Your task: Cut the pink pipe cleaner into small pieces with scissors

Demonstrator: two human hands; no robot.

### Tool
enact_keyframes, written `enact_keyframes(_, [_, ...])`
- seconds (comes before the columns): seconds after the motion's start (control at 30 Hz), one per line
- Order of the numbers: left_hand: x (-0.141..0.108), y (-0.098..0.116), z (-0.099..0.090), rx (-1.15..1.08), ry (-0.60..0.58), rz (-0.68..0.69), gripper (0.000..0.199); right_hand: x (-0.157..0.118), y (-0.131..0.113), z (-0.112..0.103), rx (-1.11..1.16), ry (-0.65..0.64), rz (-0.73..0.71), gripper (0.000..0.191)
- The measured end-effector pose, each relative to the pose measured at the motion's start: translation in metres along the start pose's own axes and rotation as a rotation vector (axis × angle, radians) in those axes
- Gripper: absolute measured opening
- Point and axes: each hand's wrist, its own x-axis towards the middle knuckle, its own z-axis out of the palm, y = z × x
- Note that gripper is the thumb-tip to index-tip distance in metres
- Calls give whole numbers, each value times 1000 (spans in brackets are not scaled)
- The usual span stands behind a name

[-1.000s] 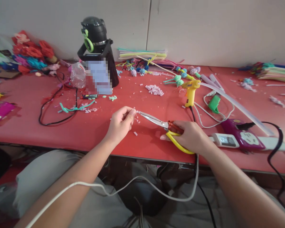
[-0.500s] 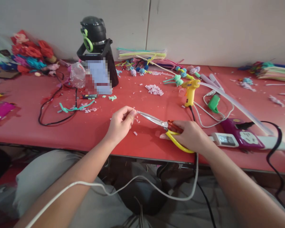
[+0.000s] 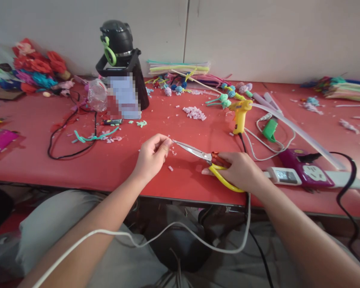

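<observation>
Over the red table point(image 3: 120, 164), my left hand point(image 3: 154, 155) is closed in a pinch; what lies between thumb and forefinger is too small to make out. My right hand point(image 3: 240, 170) is wrapped round the yellow and orange handles of the scissors point(image 3: 195, 150). The scissor blades point left, their tips close to my left fingertips and almost together. Small pale pink bits lie below the tips, with one larger pink piece point(image 3: 171, 169) nearer the table edge. A pile of short pink pieces point(image 3: 194, 113) sits farther back.
A yellow glue gun point(image 3: 241, 116) stands behind my right hand, near a green plug point(image 3: 270, 130). At right is a purple power strip point(image 3: 313, 170) with cables. A black bottle point(image 3: 117, 44) stands behind a phone point(image 3: 124, 96). A white cable hangs across my lap.
</observation>
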Motion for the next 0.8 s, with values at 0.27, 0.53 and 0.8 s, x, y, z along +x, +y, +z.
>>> enact_keyframes(0.27, [0,-2,0,0,7,25,32,-2,3,0,20,-12,-9,65])
enact_keyframes(0.53, [0,-2,0,10,4,41,31,-1,0,-2,-20,-17,8,68])
enact_keyframes(0.8, [-1,2,1,14,-6,36,32,-1,-1,-2,-17,-23,9,69])
